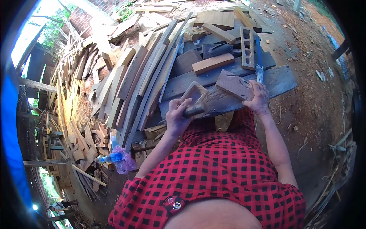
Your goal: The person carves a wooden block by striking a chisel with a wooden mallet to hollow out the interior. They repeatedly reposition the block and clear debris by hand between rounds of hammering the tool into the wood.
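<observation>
My left hand [177,117] is closed round a tool with a dark, rounded handle [194,110]; its working end cannot be made out clearly. Just beyond that fist, a small light-edged wooden piece [193,91] lies on the dark plank bench [280,81]. My right hand [258,98] grips the near right end of a reddish-brown wood block [233,84], thumb at the front edge and fingers over the top. The block rests tilted across the bench, with a rough, chipped patch along its upper edge.
Beyond the block lie a smooth reddish wood bar [213,63] and a wooden piece with several square holes [247,47]. Long boards [146,72] are stacked to the left. A blue-capped plastic bottle [110,157] in a pink bag hangs nearby. Wood scraps [85,147] cover the ground.
</observation>
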`<state>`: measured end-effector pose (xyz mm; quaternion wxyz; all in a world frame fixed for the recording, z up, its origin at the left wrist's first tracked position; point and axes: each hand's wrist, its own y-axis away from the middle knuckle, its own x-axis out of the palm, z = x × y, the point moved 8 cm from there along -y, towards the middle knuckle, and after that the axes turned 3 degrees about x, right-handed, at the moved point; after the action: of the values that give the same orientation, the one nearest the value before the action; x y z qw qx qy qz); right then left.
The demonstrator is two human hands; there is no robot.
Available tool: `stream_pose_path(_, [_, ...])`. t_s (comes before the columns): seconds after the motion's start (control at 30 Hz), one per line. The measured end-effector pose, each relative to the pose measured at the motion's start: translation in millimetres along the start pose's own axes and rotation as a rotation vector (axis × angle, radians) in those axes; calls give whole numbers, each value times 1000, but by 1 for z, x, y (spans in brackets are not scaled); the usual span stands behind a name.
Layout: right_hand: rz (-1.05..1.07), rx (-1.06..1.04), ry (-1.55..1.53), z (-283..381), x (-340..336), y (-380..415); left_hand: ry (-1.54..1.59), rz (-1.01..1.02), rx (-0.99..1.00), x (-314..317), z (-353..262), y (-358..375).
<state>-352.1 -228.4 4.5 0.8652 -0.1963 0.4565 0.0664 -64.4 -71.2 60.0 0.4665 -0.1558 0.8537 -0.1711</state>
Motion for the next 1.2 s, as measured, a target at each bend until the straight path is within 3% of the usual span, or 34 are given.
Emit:
stream_pose_path(0.23, [5, 24, 5, -5, 0, 1, -96, -112, -158, 7, 19, -16])
stream_pose_path(0.3, [6, 21, 0, -5, 3, 0, -171, -16, -391, 12, 36, -19])
stream_pose_path(0.37, [-26, 15, -13, -6, 2, 1, -208, 42, -432, 16, 39, -20])
stream_pose_path(0.47, [-30, 11, -12, -6, 4, 1, 347, -59, -429, 23, 58, -19])
stream_pose_path(0.6, [-16, 7, 8, -6, 3, 1, 562, -57, -644, -10, 73, -35])
stream_pose_path(0.67, [-2, 11, -12, -6, 4, 0, 403, -110, -476, -44, 43, -58])
stream_pose_path(0.7, [4, 4, -13, -5, 5, 0, 401, -116, -484, -52, 25, -65])
stream_pose_path(0.77, [5, 20, 5, -6, 5, 0, 613, -203, -258, -56, -34, -84])
stream_pose_path(0.83, [2, 8, 15, -4, 4, 1, 295, -161, 69, -47, -77, -98])
stream_pose_path(0.9, [4, -20, 25, -1, 5, 1, 120, -134, 208, -24, -106, -101])
stream_pose_path(1.0, [-43, -59, 21, -10, 10, 1, 131, -102, 222, 13, -122, -101])
stream_pose_path(1.2, [82, -18, -54, -21, 25, 1, 162, -99, 224, 44, -113, -95])
